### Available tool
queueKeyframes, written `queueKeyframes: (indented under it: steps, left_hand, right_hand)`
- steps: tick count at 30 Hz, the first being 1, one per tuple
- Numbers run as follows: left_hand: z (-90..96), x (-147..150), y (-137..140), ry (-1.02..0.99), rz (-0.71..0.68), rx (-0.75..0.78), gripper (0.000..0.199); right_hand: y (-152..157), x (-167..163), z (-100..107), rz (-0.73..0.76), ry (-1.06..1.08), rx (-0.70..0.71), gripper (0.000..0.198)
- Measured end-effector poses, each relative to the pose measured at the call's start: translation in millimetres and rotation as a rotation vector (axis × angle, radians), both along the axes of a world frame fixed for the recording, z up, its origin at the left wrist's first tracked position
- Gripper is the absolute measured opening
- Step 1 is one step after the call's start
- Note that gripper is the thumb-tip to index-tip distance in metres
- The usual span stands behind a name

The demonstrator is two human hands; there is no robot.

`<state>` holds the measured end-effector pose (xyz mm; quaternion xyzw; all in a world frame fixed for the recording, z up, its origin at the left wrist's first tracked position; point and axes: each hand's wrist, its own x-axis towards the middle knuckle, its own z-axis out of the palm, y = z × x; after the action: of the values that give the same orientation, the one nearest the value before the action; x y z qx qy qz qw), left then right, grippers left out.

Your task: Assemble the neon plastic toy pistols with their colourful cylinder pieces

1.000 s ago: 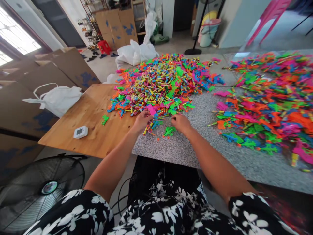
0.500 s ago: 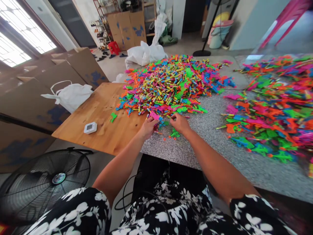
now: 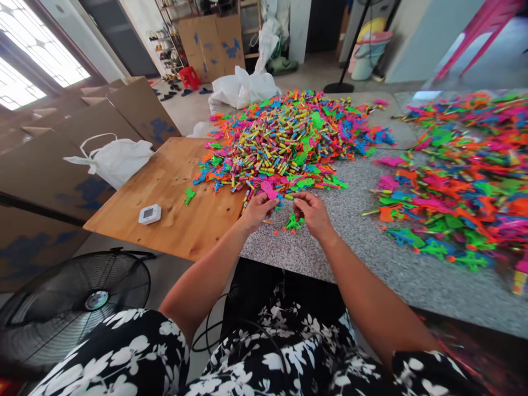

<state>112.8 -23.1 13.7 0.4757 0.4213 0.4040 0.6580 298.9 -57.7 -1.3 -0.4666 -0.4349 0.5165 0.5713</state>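
My left hand (image 3: 259, 212) is closed on a pink toy gun (image 3: 269, 190), which sticks up past the fingertips. Just to its right, my right hand (image 3: 312, 213) pinches a small yellow-green stick (image 3: 289, 196) that points toward the toy gun. Whether the two pieces touch is too small to tell. Under the hands lie a green toy gun (image 3: 293, 222) and tiny orange bits (image 3: 276, 232) on the speckled grey tabletop (image 3: 272, 246). Right beyond the hands rises a big heap of short multicoloured sticks (image 3: 274, 146) mixed with bright plastic toy guns.
A second spread of toy guns (image 3: 457, 206) covers the right side. On the wooden board (image 3: 165, 165) are a white timer-like device (image 3: 149, 214) and a single green toy gun (image 3: 189, 196). Cardboard boxes (image 3: 99, 121), a white bag (image 3: 119, 159) and a floor fan (image 3: 94, 300) stand left.
Both hands have come slightly nearer each other, the left one moving right with the pink toy gun. More of the yellow-green stick shows at my right fingertips. The camera view has shifted slightly.
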Motion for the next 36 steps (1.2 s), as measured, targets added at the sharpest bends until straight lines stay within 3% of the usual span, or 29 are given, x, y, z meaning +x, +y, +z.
queueKeyframes:
  steps: [5,10,15,22,31,36]
  left_hand:
    - [2.9,2.3,1.4,-0.024,0.038,-0.010,0.038]
    - [1.6,0.1,3.2,0.086,-0.024,0.029,0.040]
    - [2.6,-2.8,4.3,0.294,-0.067,0.233,0.038]
    - [13.9,0.1,3.4,0.463,-0.167,0.418,0.030]
    - [12.5,-3.0,4.4,0.405,-0.177,0.345,0.037]
    - [11.3,-3.7,6.6,0.404,-0.204,0.429,0.033]
  right_hand:
    - [-3.5,-1.9,1.4,-0.004,0.016,0.009,0.033]
    - [-7.1,-5.1,4.1,-0.080,0.044,0.067,0.030]
    - [-3.2,0.7,13.2,-0.103,-0.051,0.105,0.026]
    - [0.0,4.4,15.4,0.011,-0.049,0.083,0.030]
    - [-2.4,12.2,13.3,-0.004,-0.055,0.084,0.030]
    - [-4.7,10.9,17.0,-0.002,-0.114,0.063,0.028]
